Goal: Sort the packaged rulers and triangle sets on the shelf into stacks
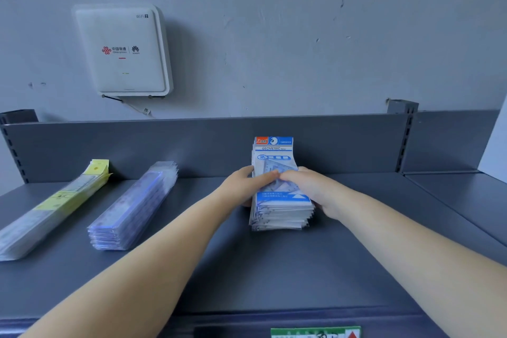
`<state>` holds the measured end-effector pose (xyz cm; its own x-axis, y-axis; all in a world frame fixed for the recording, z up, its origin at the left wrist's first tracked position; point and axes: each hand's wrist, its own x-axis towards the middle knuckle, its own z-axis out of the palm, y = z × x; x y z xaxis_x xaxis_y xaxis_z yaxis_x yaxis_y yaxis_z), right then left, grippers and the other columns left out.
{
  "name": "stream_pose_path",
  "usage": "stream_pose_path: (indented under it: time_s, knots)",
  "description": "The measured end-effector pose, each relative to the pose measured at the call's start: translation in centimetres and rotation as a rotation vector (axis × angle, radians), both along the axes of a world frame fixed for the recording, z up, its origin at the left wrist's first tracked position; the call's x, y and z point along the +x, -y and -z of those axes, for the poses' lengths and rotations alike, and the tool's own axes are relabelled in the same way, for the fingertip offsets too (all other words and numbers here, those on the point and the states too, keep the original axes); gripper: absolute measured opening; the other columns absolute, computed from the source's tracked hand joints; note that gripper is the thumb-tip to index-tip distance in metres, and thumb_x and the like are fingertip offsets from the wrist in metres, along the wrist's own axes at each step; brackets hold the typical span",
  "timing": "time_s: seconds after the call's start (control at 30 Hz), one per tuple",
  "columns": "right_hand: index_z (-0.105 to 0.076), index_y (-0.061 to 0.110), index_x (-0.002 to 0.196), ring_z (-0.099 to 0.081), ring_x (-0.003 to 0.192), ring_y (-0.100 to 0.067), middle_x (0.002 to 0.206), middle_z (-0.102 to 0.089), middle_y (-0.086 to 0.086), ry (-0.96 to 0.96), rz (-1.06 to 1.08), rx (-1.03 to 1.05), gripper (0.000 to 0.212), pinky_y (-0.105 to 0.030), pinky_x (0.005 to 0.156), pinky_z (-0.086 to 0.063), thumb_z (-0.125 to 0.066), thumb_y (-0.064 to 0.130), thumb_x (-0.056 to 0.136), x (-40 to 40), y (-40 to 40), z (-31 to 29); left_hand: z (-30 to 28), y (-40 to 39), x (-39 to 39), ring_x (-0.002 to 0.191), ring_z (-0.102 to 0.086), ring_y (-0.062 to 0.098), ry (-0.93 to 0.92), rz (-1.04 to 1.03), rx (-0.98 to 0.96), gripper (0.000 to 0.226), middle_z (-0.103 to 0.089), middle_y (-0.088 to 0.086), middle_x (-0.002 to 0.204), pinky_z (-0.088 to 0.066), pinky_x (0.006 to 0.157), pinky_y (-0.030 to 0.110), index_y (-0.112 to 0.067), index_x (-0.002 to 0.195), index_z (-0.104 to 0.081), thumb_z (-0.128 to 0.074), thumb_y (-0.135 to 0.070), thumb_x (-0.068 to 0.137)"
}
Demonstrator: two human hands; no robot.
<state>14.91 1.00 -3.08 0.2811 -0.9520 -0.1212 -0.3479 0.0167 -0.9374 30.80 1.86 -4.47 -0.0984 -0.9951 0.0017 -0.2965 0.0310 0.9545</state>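
On the grey metal shelf, right of centre: one stack of packaged triangle sets, blue-and-white cards marked GEOMETRIC, long edge running toward the back panel, top packs fanned upward at the far end. Left hand lies against the stack's left side, fingers laid across the top pack. Right hand holds the right side, fingers over the top, thumb side down along the edge; both hands clasp the stack between them, fingertips nearly meeting on top.

Left of centre, well apart: stack of clear-sleeved rulers with blue trim, lying diagonally. Further left, just beside it: stack of rulers in yellow-labelled sleeves, same diagonal, near end running off the picture.

Wall above: white router box, cable hanging beneath. Shelf front edge: green-and-red label, partly cut off.
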Motion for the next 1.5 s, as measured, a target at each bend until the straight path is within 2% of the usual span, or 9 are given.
stream_pose_path:
  time_s: [0.37, 0.47, 0.63, 0.93, 1.03, 1.13, 1.23, 1.4, 1.5]
  knots:
    - [-0.056, 0.019, 0.128, -0.062, 0.113, -0.024, 0.121, -0.066, -0.006, 0.39, -0.136, 0.229, 0.04, -0.038, 0.101, -0.045, -0.037, 0.039, 0.099, -1.2, -0.7, -0.7, -1.0, -1.7, 0.4, 0.136, -0.038, 0.023, -0.331, -0.024, 0.183, 0.062, -0.035, -0.001, 0.15, -0.041, 0.102, 0.037, -0.036, 0.138, -0.039, -0.053, -0.062, 0.083]
    - [-0.06, 0.023, 0.117, -0.069, 0.096, -0.014, 0.108, -0.072, 0.001, 0.449, -0.187, 0.276, 0.038, -0.031, 0.08, -0.053, -0.029, 0.039, 0.101, -2.2, -2.2, -0.7, -1.2, -3.8, 0.2, 0.135, -0.039, 0.014, -0.413, 0.013, 0.209, 0.05, -0.028, -0.007, 0.153, -0.041, 0.101, 0.033, -0.04, 0.137, -0.036, -0.043, -0.056, 0.091]
    - [-0.059, 0.024, 0.112, -0.07, 0.079, -0.005, 0.096, -0.073, 0.008, 0.46, -0.191, 0.243, 0.04, -0.021, 0.059, -0.053, -0.022, 0.034, 0.102, -2.6, -3.7, -0.6, -1.0, -5.7, -1.2, 0.086, -0.067, 0.004, -0.397, 0.108, 0.216, 0.041, -0.069, -0.009, 0.112, -0.05, 0.066, 0.019, -0.033, 0.119, -0.056, -0.024, -0.05, 0.099]
    - [-0.061, 0.023, 0.097, -0.065, 0.078, -0.011, 0.089, -0.071, 0.003, 0.5, -0.078, 0.23, 0.038, -0.027, 0.063, -0.049, -0.024, 0.028, 0.101, -1.3, -4.8, -1.7, -2.4, -6.0, -2.0, 0.073, -0.068, 0.002, -0.37, 0.052, 0.191, 0.042, -0.073, -0.015, 0.077, -0.047, 0.067, 0.025, -0.035, 0.085, -0.054, -0.018, -0.051, 0.1]
    - [-0.055, 0.028, 0.088, -0.06, 0.086, -0.008, 0.095, -0.066, 0.006, 0.466, -0.071, 0.217, 0.033, -0.026, 0.073, -0.045, -0.025, 0.03, 0.101, -2.1, -5.6, -1.6, -2.4, -6.7, -1.5, 0.099, -0.059, 0.0, -0.336, 0.028, 0.198, 0.036, -0.063, -0.018, 0.115, -0.044, 0.08, 0.026, -0.041, 0.096, -0.053, -0.019, -0.054, 0.098]
    - [-0.032, 0.035, 0.139, -0.041, 0.128, -0.007, 0.137, -0.048, 0.012, 0.449, -0.088, 0.223, 0.04, -0.033, 0.112, -0.024, -0.024, 0.033, 0.1, -3.0, -5.9, -1.0, -1.6, -6.8, -0.1, 0.143, -0.02, 0.008, -0.353, 0.038, 0.256, 0.059, -0.019, -0.017, 0.155, -0.017, 0.115, 0.037, -0.039, 0.148, -0.018, -0.022, -0.062, 0.094]
    - [-0.023, 0.028, 0.147, -0.022, 0.142, -0.007, 0.151, -0.03, 0.012, 0.421, -0.107, 0.215, 0.047, -0.035, 0.118, -0.007, -0.023, 0.032, 0.1, -3.1, -6.6, -0.6, -1.1, -7.4, -0.2, 0.137, -0.029, 0.001, -0.345, 0.055, 0.215, 0.049, -0.037, -0.029, 0.142, -0.009, 0.117, 0.036, -0.043, 0.141, -0.029, -0.02, -0.059, 0.096]
    - [-0.056, 0.03, 0.114, -0.05, 0.104, 0.005, 0.115, -0.061, 0.015, 0.378, -0.129, 0.201, 0.037, -0.028, 0.11, -0.018, -0.023, 0.028, 0.099, -2.3, -6.8, 0.3, -1.1, -8.5, -1.9, 0.07, -0.063, -0.015, -0.325, 0.105, 0.154, 0.039, -0.068, -0.032, 0.08, -0.036, 0.085, 0.017, -0.04, 0.093, -0.054, -0.016, -0.049, 0.1]
    - [-0.052, 0.031, 0.123, -0.049, 0.112, 0.002, 0.127, -0.056, 0.015, 0.388, -0.101, 0.181, 0.036, -0.03, 0.112, -0.017, -0.025, 0.029, 0.099, -1.8, -7.3, 0.1, -1.2, -8.7, -1.4, 0.096, -0.054, -0.016, -0.321, 0.086, 0.158, 0.035, -0.06, -0.035, 0.103, -0.017, 0.11, 0.029, -0.045, 0.113, -0.049, -0.019, -0.052, 0.099]
